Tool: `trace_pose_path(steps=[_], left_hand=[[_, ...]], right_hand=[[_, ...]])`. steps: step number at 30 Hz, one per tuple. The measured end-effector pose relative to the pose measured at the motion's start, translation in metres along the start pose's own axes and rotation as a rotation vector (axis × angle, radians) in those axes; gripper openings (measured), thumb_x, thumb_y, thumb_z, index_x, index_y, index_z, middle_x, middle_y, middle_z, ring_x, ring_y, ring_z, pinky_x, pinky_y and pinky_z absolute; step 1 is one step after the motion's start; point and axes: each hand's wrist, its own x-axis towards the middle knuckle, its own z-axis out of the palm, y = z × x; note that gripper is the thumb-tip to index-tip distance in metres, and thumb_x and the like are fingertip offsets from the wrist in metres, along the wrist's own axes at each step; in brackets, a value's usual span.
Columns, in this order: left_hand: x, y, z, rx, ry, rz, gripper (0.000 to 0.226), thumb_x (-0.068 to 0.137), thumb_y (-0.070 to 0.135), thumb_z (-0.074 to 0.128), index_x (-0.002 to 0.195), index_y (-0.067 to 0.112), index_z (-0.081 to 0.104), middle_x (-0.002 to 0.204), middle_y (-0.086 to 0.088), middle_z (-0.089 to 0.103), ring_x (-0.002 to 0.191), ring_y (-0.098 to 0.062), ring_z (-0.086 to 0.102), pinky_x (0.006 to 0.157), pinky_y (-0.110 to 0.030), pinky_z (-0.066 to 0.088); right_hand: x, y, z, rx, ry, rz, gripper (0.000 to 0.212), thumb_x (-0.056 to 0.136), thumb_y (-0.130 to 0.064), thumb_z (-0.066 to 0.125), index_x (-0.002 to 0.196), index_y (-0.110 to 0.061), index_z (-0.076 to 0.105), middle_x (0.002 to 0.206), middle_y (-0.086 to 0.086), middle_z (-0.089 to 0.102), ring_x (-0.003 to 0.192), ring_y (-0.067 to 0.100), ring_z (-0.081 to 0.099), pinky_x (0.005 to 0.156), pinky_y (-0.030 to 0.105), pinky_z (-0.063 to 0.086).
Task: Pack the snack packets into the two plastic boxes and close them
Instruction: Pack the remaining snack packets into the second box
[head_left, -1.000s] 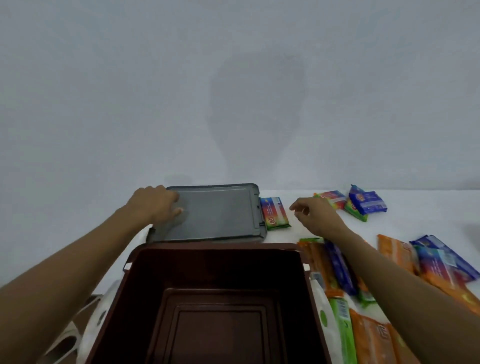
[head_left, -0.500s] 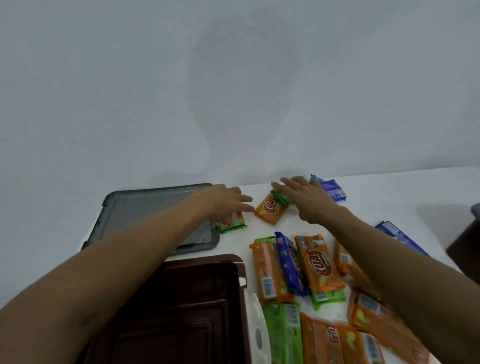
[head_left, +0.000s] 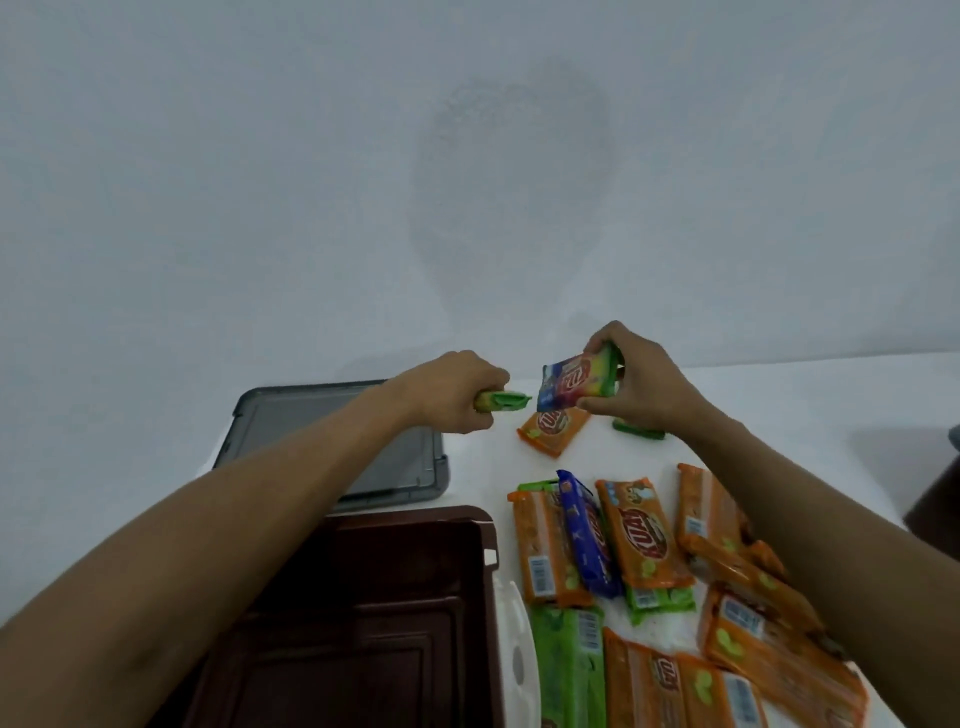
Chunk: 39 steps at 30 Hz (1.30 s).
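Box (head_left: 426, 519): dark brown plastic, smooth, glossy. Grey lid (head_left: 410, 467): plastic, smooth, with a dull satin sheen. White part (head_left: 519, 623): smooth plastic. Orange packets (head_left: 644, 535): thin film wrap, glossy and creased. Green packet (head_left: 503, 401) and multicolour packet (head_left: 576, 383): same glossy film. Table (head_left: 779, 410): white, matt. Wall (head_left: 467, 156): matt, faintly grainy.

Your left hand (head_left: 457, 395), flat on the table (head_left: 789, 415) half a second ago, now grips a green packet (head_left: 506, 401) in the air. Your right hand (head_left: 641, 387) has lifted a red-and-blue packet (head_left: 576, 385).
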Motion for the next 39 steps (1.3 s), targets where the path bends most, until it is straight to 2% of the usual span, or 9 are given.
trace_pose_path(steps=[3,9,14,18,21,26,32,35,39], left_hand=[[-0.019,0.007,-0.018,0.031,0.039,-0.071,0.024,0.080,0.020,0.062,0.085,0.017,0.038,0.073,0.007,0.044,0.069,-0.020,0.047,0.060,-0.036,0.038],[-0.088,0.003,-0.044,0.105,0.003,-0.128,0.057,0.068,0.033,0.069,0.097,0.025,0.020,0.090,-0.001,0.042,0.077,-0.020,0.044,0.071,-0.034,0.031],[-0.160,0.003,-0.059,-0.161,0.203,-0.202,0.069,0.063,0.029,0.085,0.113,0.021,0.038,0.105,-0.002,0.056,0.088,-0.018,0.058,0.073,-0.034,0.050],[-0.214,0.006,-0.068,-0.044,0.347,-0.146,0.071,0.061,0.047,0.086,0.117,0.018,0.053,0.109,0.003,0.058,0.093,-0.015,0.056,0.079,-0.034,0.049],[-0.250,0.018,-0.069,-0.027,0.372,-0.148,0.069,0.058,0.059,0.081,0.111,0.023,0.054,0.102,0.011,0.050,0.089,-0.010,0.051,0.076,-0.033,0.048],[-0.288,0.051,-0.055,0.053,0.113,-0.241,0.069,0.054,0.068,0.078,0.103,0.028,0.052,0.098,0.013,0.050,0.086,-0.010,0.050,0.071,-0.030,0.046],[-0.287,0.068,-0.014,0.294,-0.234,-0.237,0.072,0.058,0.066,0.077,0.113,0.025,0.053,0.110,0.005,0.052,0.095,-0.019,0.056,0.067,-0.033,0.041],[-0.281,0.066,0.007,0.329,-0.336,-0.282,0.080,0.061,0.061,0.079,0.125,0.021,0.053,0.121,0.000,0.053,0.105,-0.024,0.057,0.075,-0.037,0.045],[-0.274,0.056,0.026,0.312,-0.420,-0.309,0.080,0.062,0.055,0.082,0.127,0.017,0.055,0.124,-0.004,0.055,0.107,-0.026,0.059,0.082,-0.038,0.051]], right_hand=[[-0.022,-0.019,0.000,0.106,0.032,-0.051,0.053,0.066,-0.020,0.088,0.093,-0.027,0.043,0.111,-0.002,0.057,0.099,0.015,0.064,0.059,0.016,0.053],[-0.056,-0.076,0.008,0.142,0.082,-0.156,0.049,0.060,-0.044,0.082,0.084,-0.032,0.040,0.111,-0.006,0.058,0.102,0.016,0.064,0.063,0.036,0.060],[-0.077,-0.134,0.012,0.112,0.135,-0.239,0.049,0.061,-0.044,0.084,0.077,-0.030,0.040,0.108,-0.006,0.064,0.102,0.012,0.065,0.068,0.039,0.058],[-0.095,-0.179,0.015,0.057,0.126,-0.224,0.051,0.060,-0.049,0.083,0.072,-0.025,0.041,0.109,-0.018,0.066,0.109,0.010,0.059,0.082,0.043,0.053],[-0.111,-0.205,0.025,0.037,0.049,-0.240,0.048,0.062,-0.043,0.085,0.070,-0.024,0.042,0.109,-0.019,0.065,0.106,0.007,0.057,0.080,0.041,0.053],[-0.127,-0.218,0.053,-0.265,-0.173,-0.387,0.044,0.069,-0.066,0.068,0.079,-0.032,0.042,0.103,-0.013,0.065,0.090,0.009,0.053,0.076,0.038,0.048],[-0.126,-0.237,0.090,-0.617,-0.444,-0.418,0.038,0.078,-0.057,0.067,0.076,-0.028,0.043,0.085,-0.010,0.054,0.081,0.014,0.051,0.070,0.030,0.042],[-0.121,-0.242,0.107,-0.755,-0.560,-0.390,0.034,0.081,-0.057,0.065,0.083,-0.025,0.054,0.099,-0.003,0.060,0.088,0.017,0.056,0.074,0.032,0.047],[-0.119,-0.242,0.122,-0.827,-0.638,-0.345,0.050,0.080,-0.052,0.069,0.112,-0.016,0.063,0.115,0.000,0.059,0.097,0.018,0.059,0.082,0.036,0.053]])
